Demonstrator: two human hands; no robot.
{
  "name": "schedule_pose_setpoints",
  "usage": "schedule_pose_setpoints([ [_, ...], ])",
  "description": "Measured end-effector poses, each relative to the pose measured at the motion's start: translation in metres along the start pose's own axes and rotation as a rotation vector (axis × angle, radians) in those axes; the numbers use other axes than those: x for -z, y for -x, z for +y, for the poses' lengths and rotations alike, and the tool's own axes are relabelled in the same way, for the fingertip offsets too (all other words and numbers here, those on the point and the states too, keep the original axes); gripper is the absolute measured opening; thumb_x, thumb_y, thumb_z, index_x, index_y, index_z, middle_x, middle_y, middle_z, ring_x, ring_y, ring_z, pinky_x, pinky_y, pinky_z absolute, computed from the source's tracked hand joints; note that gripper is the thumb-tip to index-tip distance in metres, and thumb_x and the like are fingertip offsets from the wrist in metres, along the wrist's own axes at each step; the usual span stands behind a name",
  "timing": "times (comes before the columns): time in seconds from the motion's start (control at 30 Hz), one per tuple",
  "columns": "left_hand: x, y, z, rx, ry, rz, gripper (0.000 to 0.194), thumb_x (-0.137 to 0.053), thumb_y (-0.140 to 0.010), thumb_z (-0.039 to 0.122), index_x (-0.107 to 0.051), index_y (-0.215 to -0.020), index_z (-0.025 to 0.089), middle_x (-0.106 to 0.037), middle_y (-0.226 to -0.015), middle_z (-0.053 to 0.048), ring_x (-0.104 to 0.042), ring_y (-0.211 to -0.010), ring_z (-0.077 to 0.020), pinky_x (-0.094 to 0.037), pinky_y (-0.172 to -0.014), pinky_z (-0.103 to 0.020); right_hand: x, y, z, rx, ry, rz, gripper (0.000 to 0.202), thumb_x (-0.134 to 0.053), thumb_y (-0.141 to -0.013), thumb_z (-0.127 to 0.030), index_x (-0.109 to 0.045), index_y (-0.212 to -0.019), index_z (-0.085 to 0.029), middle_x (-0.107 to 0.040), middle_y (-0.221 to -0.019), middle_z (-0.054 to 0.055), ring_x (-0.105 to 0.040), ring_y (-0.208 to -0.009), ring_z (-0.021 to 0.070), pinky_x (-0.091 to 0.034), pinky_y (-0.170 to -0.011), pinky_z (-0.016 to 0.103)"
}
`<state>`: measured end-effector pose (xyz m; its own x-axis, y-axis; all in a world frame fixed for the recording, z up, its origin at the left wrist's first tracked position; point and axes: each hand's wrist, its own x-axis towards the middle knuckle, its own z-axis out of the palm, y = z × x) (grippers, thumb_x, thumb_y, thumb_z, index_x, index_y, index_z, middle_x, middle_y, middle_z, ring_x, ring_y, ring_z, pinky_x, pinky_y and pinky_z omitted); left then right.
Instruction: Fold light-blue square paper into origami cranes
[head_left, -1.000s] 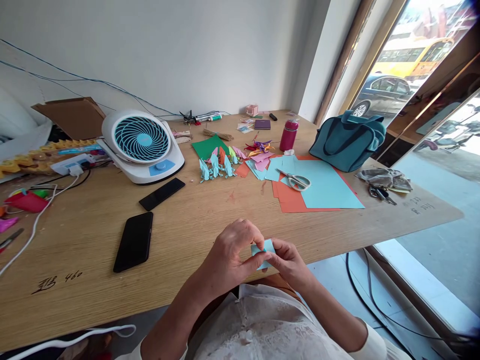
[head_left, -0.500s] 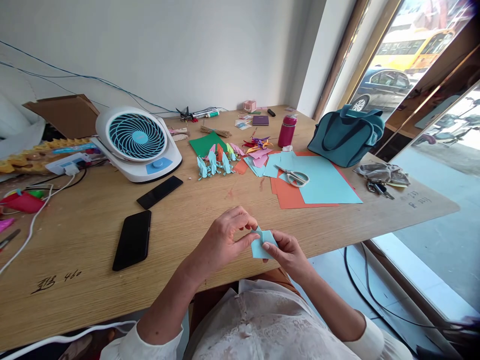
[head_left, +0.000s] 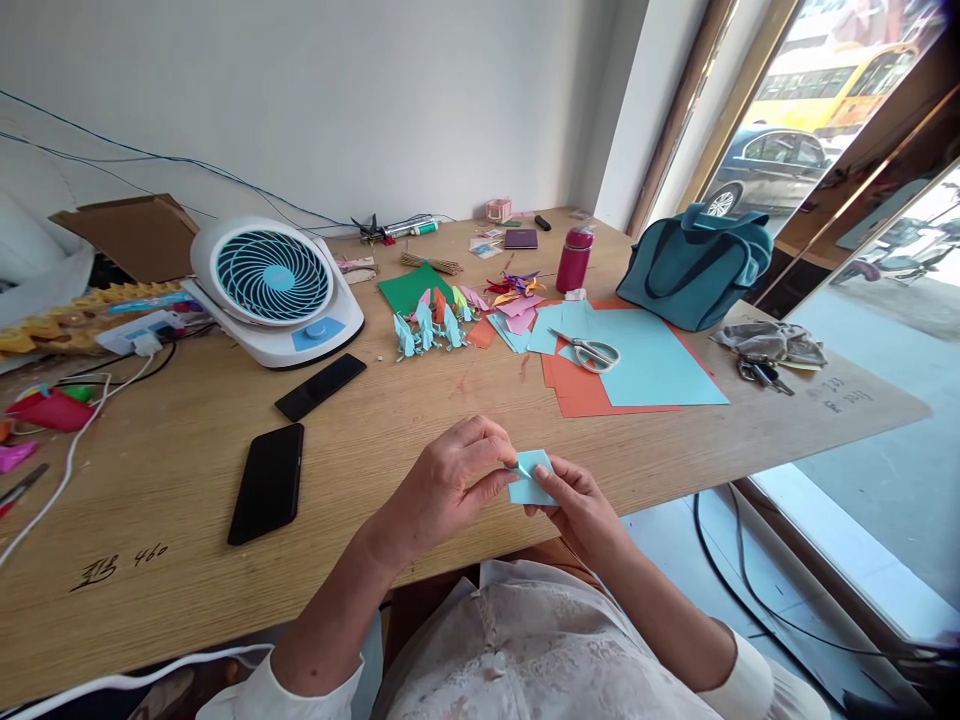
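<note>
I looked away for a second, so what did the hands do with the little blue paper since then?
The left hand and right hand moved the little blue paper slightly farther from the body. The left thumb moved apart from the right thumb, toward the paper's left edge. Both hands still hold the paper. The scissors and fan stayed put.

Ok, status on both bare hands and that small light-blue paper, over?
Left hand: pinching small light-blue paper at its left edge. Right hand: gripping its right side. Nothing seen blocking; metal scissors with pale handles lie beyond both hands.
</note>
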<state>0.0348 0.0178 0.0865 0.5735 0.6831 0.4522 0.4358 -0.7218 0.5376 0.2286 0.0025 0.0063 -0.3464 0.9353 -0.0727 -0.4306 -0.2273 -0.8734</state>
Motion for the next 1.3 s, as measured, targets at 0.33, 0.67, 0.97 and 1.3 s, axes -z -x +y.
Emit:
schedule_pose_setpoints([
  [0.33, -0.018, 0.011, -0.007, 0.056, -0.109, 0.102, 0.005, -0.06, -0.093, 0.021, -0.065, -0.094, 0.02, -0.061, -0.108, -0.007, -0.06, -0.097, -0.0175, -0.05, -0.084, -0.03, 0.002, 0.002, 0.008, 0.109, 0.284, 0.101, 0.033, -0.06, -0.093, -0.049, -0.071, -0.087, -0.019, -0.061, -0.075, 0.001, -0.052, -0.073, 0.0155, -0.043, -0.07, 0.028],
  [0.67, -0.051, 0.014, 0.003, 0.293, -0.018, 0.453, 0.011, -0.074, -0.081, 0.02, -0.063, -0.085, 0.02, -0.065, -0.102, -0.005, -0.062, -0.099, -0.0205, -0.05, -0.087, -0.034, -0.015, 0.002, 0.002, 0.306, 0.43, 0.133, 0.03, -0.057, -0.095, -0.043, -0.067, -0.078, -0.02, -0.054, -0.073, 0.0, -0.053, -0.069, 0.0144, -0.043, -0.065, 0.027],
  [0.97, -0.048, 0.012, 0.011, 0.492, 0.041, 0.445, 0.008, -0.068, -0.082, 0.02, -0.06, -0.079, 0.02, -0.065, -0.081, 0.001, -0.058, -0.076, -0.0137, -0.046, -0.07, -0.026, -0.021, -0.001, 0.007, 0.316, 0.454, 0.164, 0.03, -0.056, -0.095, -0.043, -0.069, -0.081, -0.02, -0.057, -0.073, 0.001, -0.054, -0.069, 0.0152, -0.043, -0.065, 0.027],
  [1.3, -0.04, 0.012, 0.005, 0.552, 0.248, 0.386, 0.009, -0.064, -0.086, 0.028, -0.061, -0.085, 0.02, -0.065, -0.077, 0.002, -0.06, -0.071, -0.0118, -0.048, -0.068, -0.022, -0.026, -0.002, 0.012, 0.225, 0.291, 0.188, 0.028, -0.067, -0.087, -0.047, -0.073, -0.084, -0.02, -0.067, -0.072, 0.002, -0.062, -0.07, 0.0183, -0.051, -0.07, 0.031],
])
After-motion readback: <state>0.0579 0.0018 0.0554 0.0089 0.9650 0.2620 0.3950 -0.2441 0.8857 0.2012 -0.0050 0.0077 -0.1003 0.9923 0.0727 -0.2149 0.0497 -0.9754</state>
